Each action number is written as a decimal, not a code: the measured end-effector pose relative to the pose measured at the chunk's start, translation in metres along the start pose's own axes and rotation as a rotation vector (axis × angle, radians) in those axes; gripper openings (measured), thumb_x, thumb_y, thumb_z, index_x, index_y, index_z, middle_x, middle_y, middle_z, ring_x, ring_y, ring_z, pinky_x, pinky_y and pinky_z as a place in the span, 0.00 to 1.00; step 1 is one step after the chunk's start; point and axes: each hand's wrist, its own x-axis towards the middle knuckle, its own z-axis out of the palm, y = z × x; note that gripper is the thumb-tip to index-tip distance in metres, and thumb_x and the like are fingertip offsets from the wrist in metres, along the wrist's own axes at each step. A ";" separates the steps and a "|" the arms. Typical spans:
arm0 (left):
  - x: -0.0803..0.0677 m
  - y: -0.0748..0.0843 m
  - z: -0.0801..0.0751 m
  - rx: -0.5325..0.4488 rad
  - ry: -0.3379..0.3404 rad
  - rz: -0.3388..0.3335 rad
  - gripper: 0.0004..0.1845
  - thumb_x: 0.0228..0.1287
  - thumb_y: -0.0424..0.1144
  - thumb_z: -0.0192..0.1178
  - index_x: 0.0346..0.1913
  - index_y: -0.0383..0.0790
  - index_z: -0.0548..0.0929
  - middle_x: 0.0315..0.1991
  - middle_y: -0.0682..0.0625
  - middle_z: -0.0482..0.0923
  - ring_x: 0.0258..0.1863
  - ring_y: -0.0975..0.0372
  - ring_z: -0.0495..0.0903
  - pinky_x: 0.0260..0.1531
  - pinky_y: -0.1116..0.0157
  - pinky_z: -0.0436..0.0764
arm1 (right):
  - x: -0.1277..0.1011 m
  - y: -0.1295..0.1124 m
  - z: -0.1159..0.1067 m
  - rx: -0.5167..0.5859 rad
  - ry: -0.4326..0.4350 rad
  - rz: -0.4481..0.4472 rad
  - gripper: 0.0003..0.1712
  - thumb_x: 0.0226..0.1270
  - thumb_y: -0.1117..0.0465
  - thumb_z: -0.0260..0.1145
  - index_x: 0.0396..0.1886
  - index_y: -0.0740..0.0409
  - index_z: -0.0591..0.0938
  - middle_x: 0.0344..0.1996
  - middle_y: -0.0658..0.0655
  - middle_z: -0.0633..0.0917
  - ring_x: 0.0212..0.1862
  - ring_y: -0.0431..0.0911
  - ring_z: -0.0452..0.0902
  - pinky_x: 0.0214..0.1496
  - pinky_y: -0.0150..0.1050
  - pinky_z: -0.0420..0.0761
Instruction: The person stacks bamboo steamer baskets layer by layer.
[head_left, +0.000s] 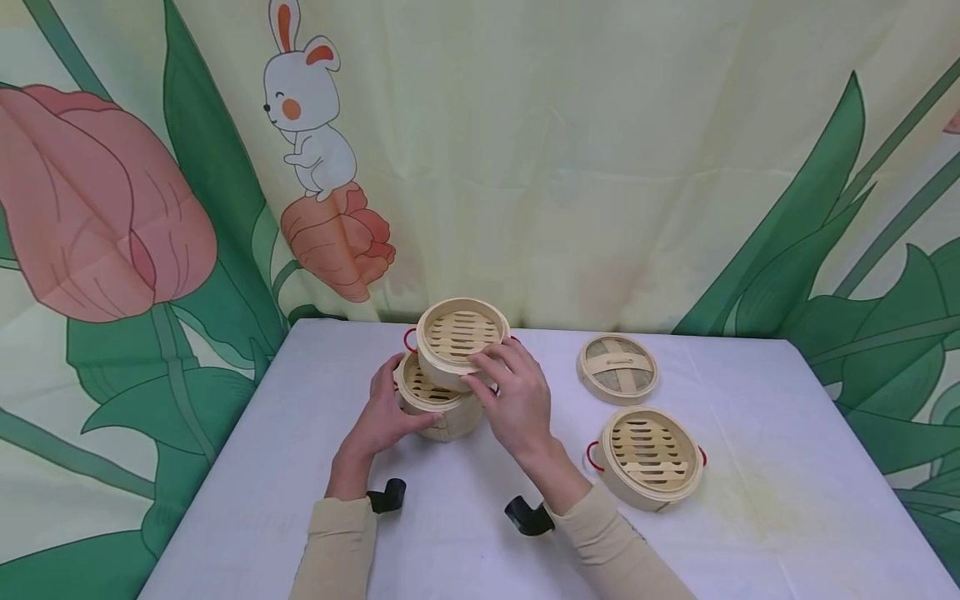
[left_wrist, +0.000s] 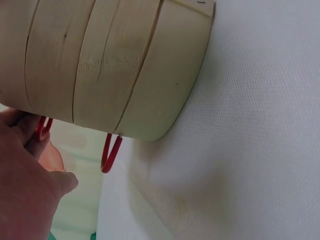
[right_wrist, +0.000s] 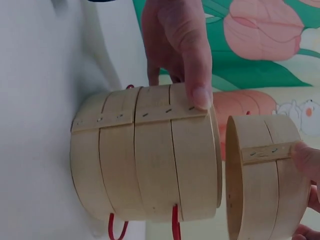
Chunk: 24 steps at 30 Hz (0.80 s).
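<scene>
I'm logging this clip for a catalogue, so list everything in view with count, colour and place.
Stacked round bamboo steamer baskets: two tiers as seen from the right wrist, pale tan, red wire handles, table centre.
Lifted round bamboo steamer tier: one, pale tan, above the stack, apart from it.
Single round bamboo steamer basket: one, tan, red handles, near right.
Woven bamboo steamer lid: one, tan, far right.
White cloth-covered table: one.
Rabbit-and-flower backdrop curtain: one, cream, green, pink.
Left hand: holds the stack.
Right hand: holds the lifted tier.
</scene>
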 end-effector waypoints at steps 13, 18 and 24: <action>-0.001 0.002 0.001 -0.002 -0.006 -0.046 0.66 0.44 0.50 0.82 0.77 0.37 0.45 0.76 0.38 0.44 0.73 0.47 0.52 0.69 0.43 0.60 | -0.002 -0.014 0.012 -0.004 -0.029 0.012 0.15 0.53 0.59 0.82 0.41 0.56 0.91 0.40 0.54 0.86 0.55 0.55 0.79 0.65 0.52 0.72; 0.000 0.000 0.001 -0.011 -0.001 -0.023 0.65 0.44 0.48 0.82 0.77 0.36 0.47 0.75 0.37 0.45 0.73 0.46 0.52 0.69 0.43 0.60 | -0.004 -0.017 0.014 -0.020 -0.036 0.012 0.16 0.53 0.58 0.82 0.42 0.56 0.91 0.40 0.54 0.86 0.56 0.58 0.78 0.64 0.52 0.73; 0.000 -0.001 0.001 -0.017 0.008 -0.011 0.65 0.43 0.48 0.83 0.77 0.38 0.48 0.74 0.37 0.47 0.72 0.46 0.53 0.68 0.42 0.61 | -0.005 -0.020 0.016 -0.043 -0.054 0.020 0.16 0.53 0.58 0.82 0.42 0.55 0.91 0.41 0.54 0.86 0.56 0.57 0.78 0.63 0.52 0.74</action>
